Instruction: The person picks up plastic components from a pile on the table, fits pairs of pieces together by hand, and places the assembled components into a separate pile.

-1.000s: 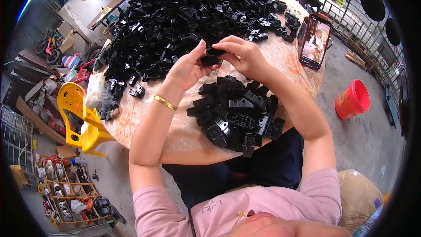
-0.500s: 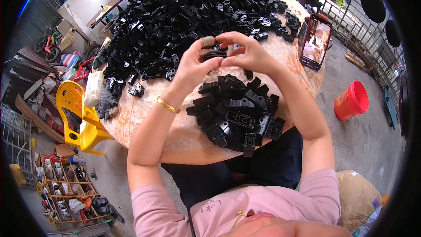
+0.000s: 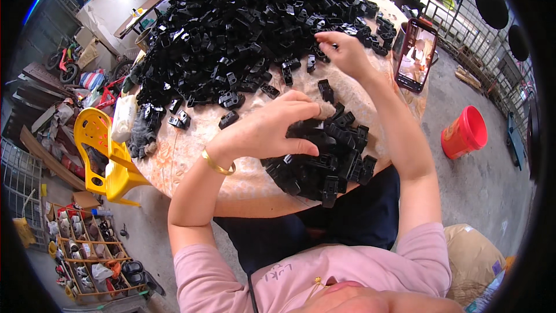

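A small heap of black plastic parts (image 3: 330, 162) lies at the table's near edge. My left hand (image 3: 272, 124) is over its left side, thumb and fingers apart, one finger wrapped in beige tape. Nothing shows in its grasp, though the fingertips partly cover the heap. Farther off and to the right, my right hand (image 3: 347, 55) hovers by the edge of a large pile of similar black parts (image 3: 243, 29). Its fingers are bent, with a gap at the thumb and no part visible between them. A few loose parts, one a black piece (image 3: 325, 90), lie between the heaps.
A phone (image 3: 417, 55) stands upright at the table's right edge. On the floor beyond is a red bucket (image 3: 465, 132). A yellow chair (image 3: 107, 153) stands left of the table (image 3: 191, 179), with a shoe rack (image 3: 95, 249) lower down. A grey cloth (image 3: 142, 133) lies at the table's left edge.
My hands were together above the table around a black part and have separated. The left came down to the near heap; the right moved right and away toward the large pile.
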`<state>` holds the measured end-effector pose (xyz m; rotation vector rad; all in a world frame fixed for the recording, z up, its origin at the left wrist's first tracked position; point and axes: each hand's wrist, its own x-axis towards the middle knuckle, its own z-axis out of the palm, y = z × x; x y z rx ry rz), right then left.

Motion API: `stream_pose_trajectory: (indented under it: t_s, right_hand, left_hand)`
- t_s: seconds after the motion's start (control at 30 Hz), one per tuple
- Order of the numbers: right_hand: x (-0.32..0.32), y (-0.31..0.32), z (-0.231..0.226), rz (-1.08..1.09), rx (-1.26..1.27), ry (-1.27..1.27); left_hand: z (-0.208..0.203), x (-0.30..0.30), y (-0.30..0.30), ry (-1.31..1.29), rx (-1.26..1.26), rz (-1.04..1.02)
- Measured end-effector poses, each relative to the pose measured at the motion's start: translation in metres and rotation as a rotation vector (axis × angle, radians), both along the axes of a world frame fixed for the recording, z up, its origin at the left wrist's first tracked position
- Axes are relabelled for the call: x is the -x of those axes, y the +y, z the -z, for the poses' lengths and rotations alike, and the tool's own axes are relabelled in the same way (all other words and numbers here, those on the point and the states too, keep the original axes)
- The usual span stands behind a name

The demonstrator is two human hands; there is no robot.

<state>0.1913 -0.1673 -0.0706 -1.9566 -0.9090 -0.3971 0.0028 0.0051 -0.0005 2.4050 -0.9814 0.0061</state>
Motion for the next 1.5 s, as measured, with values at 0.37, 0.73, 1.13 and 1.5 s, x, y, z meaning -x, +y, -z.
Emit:
stream_pose_trajectory:
  t_s: [0.37,0.73,1.13,1.5]
  right_hand:
    - [0.018,0.013,0.008,-0.098,0.428,-0.122]
    - [0.017,0.009,-0.003,-0.163,-0.047,0.179]
    - [0.064,0.035,-0.012,-0.457,-0.338,0.395]
    - [0.075,0.036,-0.013,-0.301,-0.346,0.3]
  left_hand:
    - [0.035,-0.145,0.029,-0.596,-0.077,-0.621]
    - [0.031,-0.157,0.013,-0.474,-0.05,-0.705]
    - [0.048,-0.056,0.023,0.282,1.181,-0.523]
    - [0.052,-0.052,0.025,0.402,1.273,-0.418]
